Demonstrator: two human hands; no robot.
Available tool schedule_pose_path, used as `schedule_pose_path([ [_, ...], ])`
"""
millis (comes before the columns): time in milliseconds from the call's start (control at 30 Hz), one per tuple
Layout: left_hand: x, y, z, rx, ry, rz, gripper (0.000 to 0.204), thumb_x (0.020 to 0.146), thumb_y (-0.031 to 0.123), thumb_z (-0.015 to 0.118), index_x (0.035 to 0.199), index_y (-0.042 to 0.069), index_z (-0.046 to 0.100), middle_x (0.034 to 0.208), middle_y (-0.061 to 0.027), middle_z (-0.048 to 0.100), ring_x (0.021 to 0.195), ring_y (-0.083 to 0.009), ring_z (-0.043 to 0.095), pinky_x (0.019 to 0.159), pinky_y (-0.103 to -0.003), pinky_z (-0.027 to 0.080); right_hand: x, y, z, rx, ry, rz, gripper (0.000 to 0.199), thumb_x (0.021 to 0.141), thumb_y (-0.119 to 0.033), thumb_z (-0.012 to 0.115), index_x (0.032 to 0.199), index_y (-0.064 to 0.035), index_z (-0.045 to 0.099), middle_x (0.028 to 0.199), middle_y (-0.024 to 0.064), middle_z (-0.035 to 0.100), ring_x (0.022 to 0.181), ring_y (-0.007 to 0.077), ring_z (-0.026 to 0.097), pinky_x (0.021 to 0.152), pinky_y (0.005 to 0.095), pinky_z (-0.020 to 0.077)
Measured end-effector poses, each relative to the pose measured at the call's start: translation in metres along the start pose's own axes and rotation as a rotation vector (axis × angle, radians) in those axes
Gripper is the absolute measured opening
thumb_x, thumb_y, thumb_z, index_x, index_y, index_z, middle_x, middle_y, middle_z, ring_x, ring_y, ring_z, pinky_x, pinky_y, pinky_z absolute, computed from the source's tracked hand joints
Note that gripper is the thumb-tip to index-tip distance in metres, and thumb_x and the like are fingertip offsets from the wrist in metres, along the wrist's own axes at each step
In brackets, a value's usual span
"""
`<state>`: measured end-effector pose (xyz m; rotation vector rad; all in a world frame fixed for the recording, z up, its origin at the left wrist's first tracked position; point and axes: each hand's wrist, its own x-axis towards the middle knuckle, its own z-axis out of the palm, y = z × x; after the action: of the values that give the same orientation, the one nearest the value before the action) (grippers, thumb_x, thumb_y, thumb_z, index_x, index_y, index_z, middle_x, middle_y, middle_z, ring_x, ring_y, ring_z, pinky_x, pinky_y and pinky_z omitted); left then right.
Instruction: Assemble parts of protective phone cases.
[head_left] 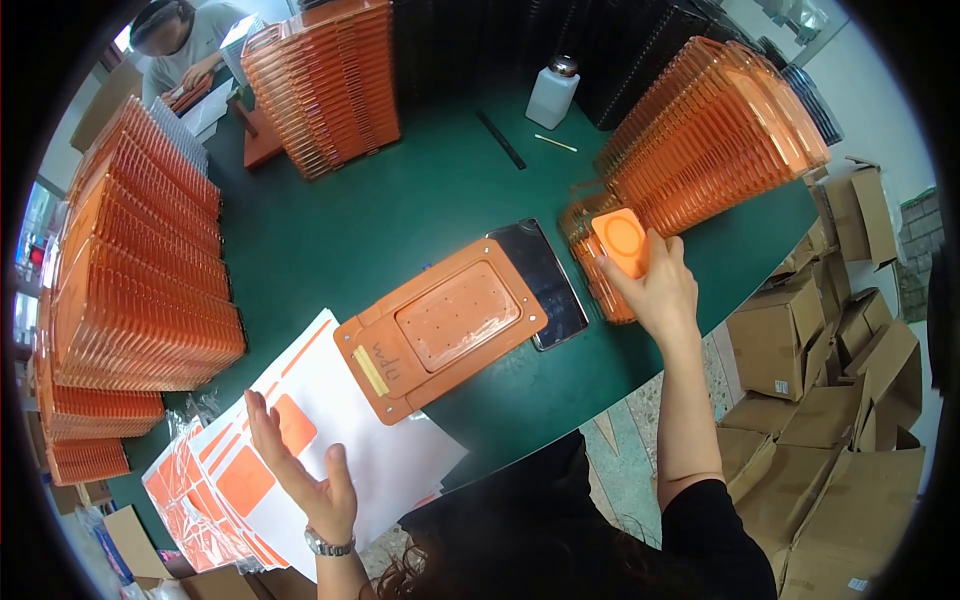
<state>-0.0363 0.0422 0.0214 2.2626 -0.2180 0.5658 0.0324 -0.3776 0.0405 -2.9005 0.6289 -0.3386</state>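
Observation:
My right hand (662, 285) grips a small orange case (620, 238) with a ring on its face, thumb on one side and fingers on the other. The case is over a low stack of clear-and-orange trays (592, 270) at the right; whether it touches them I cannot tell. My left hand (305, 465) is open, fingers stretched, above white sheets (375, 475) with orange rounded-square pieces. Between my hands lies an orange-brown fixture plate (440, 385) with a recess holding a clear, dotted panel (460, 312). A dark flat slab (545, 290) sticks out from under its right end.
Tall stacks of orange trays stand at the left (150, 290), back (325, 90) and right (710, 140). A white pump bottle (553, 92), black strip (500, 138) and cotton swab (556, 143) lie behind. Cardboard boxes (780, 340) fill the right floor. Another person (185, 45) works at back left.

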Motion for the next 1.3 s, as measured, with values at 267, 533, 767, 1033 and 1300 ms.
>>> schedule_pose_path([
  [267,-0.068,-0.018,-0.049,0.217,-0.111,-0.236,0.071,0.090,0.002,0.067,0.154,-0.005,0.035,0.153,-0.0236,0.046,0.144,-0.0382,0.042,0.119,-0.046,0.032,-0.022,-0.014,-0.005,-0.037,-0.168,-0.011,0.088,0.082,-0.068,0.070,0.129,0.0046,0.057,0.119,0.0231,0.059,0.096,0.0465,0.069,0.082,0.0525,0.0552],
  [533,-0.066,-0.056,-0.082,0.168,0.094,-0.299,0.059,0.100,0.000,0.049,0.156,-0.001,0.033,0.143,-0.0235,0.058,0.132,-0.0352,0.057,0.109,-0.042,0.045,-0.065,-0.070,-0.039,0.492,0.071,-0.526,0.048,0.091,-0.027,0.073,0.125,0.0041,0.062,0.124,0.0196,0.062,0.111,0.0338,0.065,0.093,0.0421,0.0513],
  [767,-0.077,-0.109,-0.097,-0.041,0.153,-0.427,0.059,0.107,0.004,0.037,0.163,0.005,0.018,0.142,-0.0252,0.058,0.130,-0.0272,0.060,0.106,-0.039,0.048,-0.189,-0.289,0.043,0.987,-0.609,-1.247,0.025,0.088,0.002,0.059,0.112,0.0009,0.063,0.111,0.0161,0.065,0.108,0.0356,0.060,0.094,0.0433,0.0495],
  [1033,-0.077,-0.112,-0.084,-0.039,0.184,-0.397,0.062,0.102,-0.003,0.037,0.161,-0.001,0.018,0.140,-0.0265,0.059,0.139,-0.0348,0.051,0.117,-0.044,0.036,-0.185,-0.378,0.106,0.747,-0.633,-1.395,0.025,0.087,0.004,0.054,0.111,-0.0033,0.061,0.115,0.0137,0.064,0.110,0.0318,0.057,0.097,0.0439,0.0471],
  [1300,-0.077,-0.115,-0.082,0.046,0.173,-0.371,0.066,0.095,-0.012,0.035,0.159,-0.004,0.021,0.142,-0.0223,0.057,0.138,-0.0339,0.051,0.105,-0.039,0.048,-0.188,-0.391,0.109,0.680,-0.586,-1.545,0.025,0.083,0.007,0.056,0.105,-0.0055,0.058,0.106,0.0119,0.061,0.106,0.0312,0.056,0.092,0.0440,0.0475],
])
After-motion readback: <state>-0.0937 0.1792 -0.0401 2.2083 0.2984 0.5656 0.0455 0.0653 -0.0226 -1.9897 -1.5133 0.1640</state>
